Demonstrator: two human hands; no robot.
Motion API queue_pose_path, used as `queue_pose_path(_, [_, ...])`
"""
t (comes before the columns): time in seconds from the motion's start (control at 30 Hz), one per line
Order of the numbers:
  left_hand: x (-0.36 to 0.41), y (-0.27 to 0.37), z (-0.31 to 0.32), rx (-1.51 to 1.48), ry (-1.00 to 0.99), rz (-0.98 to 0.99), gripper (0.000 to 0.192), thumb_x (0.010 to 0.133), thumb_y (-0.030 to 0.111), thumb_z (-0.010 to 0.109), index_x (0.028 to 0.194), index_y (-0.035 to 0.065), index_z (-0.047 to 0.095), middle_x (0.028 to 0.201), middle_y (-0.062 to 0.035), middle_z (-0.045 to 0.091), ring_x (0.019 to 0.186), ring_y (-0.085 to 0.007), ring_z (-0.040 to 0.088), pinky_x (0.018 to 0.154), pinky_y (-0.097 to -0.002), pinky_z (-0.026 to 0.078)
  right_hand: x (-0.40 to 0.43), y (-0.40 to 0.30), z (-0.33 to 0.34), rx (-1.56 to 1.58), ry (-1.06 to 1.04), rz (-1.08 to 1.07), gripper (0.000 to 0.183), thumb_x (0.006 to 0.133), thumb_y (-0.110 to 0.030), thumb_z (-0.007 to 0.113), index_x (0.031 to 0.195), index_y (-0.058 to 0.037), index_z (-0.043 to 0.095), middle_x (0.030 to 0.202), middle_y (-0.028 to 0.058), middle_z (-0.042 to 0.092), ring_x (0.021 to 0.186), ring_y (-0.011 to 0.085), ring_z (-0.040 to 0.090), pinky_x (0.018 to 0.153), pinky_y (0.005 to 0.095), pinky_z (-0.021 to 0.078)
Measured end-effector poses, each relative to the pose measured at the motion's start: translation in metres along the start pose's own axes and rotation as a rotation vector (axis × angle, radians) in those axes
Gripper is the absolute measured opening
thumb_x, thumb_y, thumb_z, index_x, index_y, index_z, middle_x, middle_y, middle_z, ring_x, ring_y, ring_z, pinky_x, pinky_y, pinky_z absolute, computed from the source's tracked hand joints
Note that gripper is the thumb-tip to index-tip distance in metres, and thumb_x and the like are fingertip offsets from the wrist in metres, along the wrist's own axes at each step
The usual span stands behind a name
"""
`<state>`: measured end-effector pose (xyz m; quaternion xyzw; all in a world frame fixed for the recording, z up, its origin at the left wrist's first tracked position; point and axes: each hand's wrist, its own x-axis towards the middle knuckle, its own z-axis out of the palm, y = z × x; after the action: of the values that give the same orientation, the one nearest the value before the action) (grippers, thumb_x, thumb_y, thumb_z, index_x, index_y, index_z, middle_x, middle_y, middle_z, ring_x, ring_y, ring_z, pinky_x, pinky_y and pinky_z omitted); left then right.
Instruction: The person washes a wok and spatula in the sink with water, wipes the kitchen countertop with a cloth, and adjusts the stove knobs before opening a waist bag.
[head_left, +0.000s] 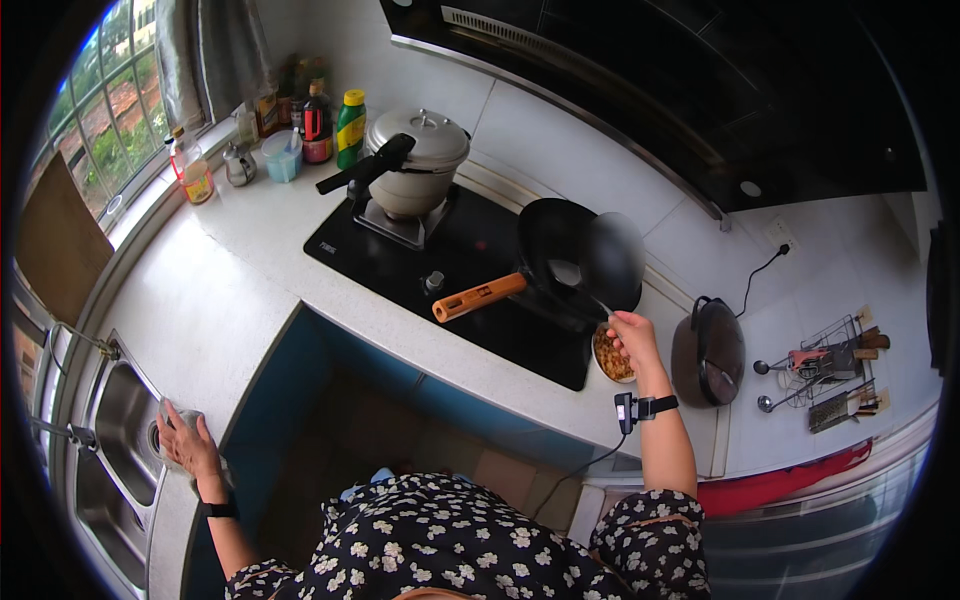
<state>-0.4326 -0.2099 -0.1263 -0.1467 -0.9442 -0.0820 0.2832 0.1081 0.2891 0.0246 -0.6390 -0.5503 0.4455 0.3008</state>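
Observation:
My right hand (634, 337) grips the thin metal handle of a cooking utensil, which reaches into a black wok (544, 236) on the hob. The utensil's shiny head (565, 272) lies inside the wok; a blurred patch covers part of the wok's right side. Just below that hand, partly hidden by it, is a bowl of browned, chopped food (611, 358). The wok's wooden handle (480, 298) points toward the front left. At the sink's edge, my left hand (187, 442) lies over a grey cloth (196, 420), its fingers curved onto it.
A pressure cooker (416, 161) stands on the black glass hob (397, 277). Bottles, including a green one (351, 129), line the back left corner. The double steel sink (124, 431) is at left. A dark lidded appliance (709, 352) and hanging utensils (821, 367) are at right.

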Motion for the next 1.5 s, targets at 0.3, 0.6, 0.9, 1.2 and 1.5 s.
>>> queue_pose_path(0.3, [-0.020, 0.257, -0.086, -1.699, -1.458, -0.125, 0.053, 0.094, 0.029, 0.059, 0.135, 0.0004, 0.041, 0.103, -0.0110, 0.066, 0.079, -0.0162, 0.066, 0.068, -0.0236, 0.051, -0.017, 0.010, -0.012, -0.441, 0.248, -0.283, 0.040, 0.084, -0.023, 0.069, 0.116, 0.0010, 0.061, 0.097, 0.0140, 0.067, 0.091, 0.0213, 0.065, 0.080, 0.0327, 0.0498])
queue_pose_path(0.6, [0.008, 0.415, -0.091, -1.772, -1.566, -0.110, 0.026, 0.096, 0.025, 0.056, 0.110, 0.0033, 0.059, 0.076, -0.0028, 0.058, 0.060, -0.0086, 0.053, 0.051, -0.0185, 0.041, -0.143, 0.038, -0.001, -0.002, 0.239, -0.482, 0.011, 0.090, -0.003, 0.059, 0.098, 0.0025, 0.065, 0.091, 0.0054, 0.064, 0.076, 0.0097, 0.060, 0.067, 0.0231, 0.0499])
queue_pose_path(0.9, [0.060, 0.448, -0.061, -1.692, -1.513, 0.059, 0.024, 0.096, 0.023, 0.054, 0.106, 0.0016, 0.058, 0.068, -0.0013, 0.051, 0.048, -0.0038, 0.037, 0.040, -0.0162, 0.026, -0.180, 0.104, -0.009, 0.106, 0.187, -0.188, 0.012, 0.092, -0.005, 0.058, 0.096, 0.0041, 0.064, 0.087, 0.0077, 0.066, 0.071, 0.0107, 0.061, 0.063, 0.0230, 0.0520])
queue_pose_path(1.2, [0.062, 0.366, -0.063, -1.618, -1.197, 0.109, 0.103, 0.082, 0.053, 0.068, 0.147, -0.0023, 0.010, 0.100, -0.0139, 0.063, 0.068, -0.0133, 0.057, 0.057, -0.0247, 0.047, -0.161, 0.059, 0.077, 0.033, -0.247, -0.243, 0.013, 0.092, -0.005, 0.058, 0.097, 0.0045, 0.064, 0.086, 0.0083, 0.066, 0.071, 0.0106, 0.061, 0.063, 0.0227, 0.0515])
queue_pose_path(1.5, [0.029, 0.033, -0.027, -0.156, -0.497, 0.043, 0.069, 0.073, 0.040, 0.075, 0.130, 0.0101, 0.051, 0.130, -0.0172, 0.050, 0.122, -0.0355, 0.044, 0.096, -0.0516, 0.038, -0.164, 0.109, 0.098, -0.109, -0.488, -0.094, 0.014, 0.092, -0.005, 0.056, 0.102, 0.0021, 0.063, 0.084, 0.0069, 0.066, 0.063, 0.0092, 0.059, 0.056, 0.0201, 0.0457])
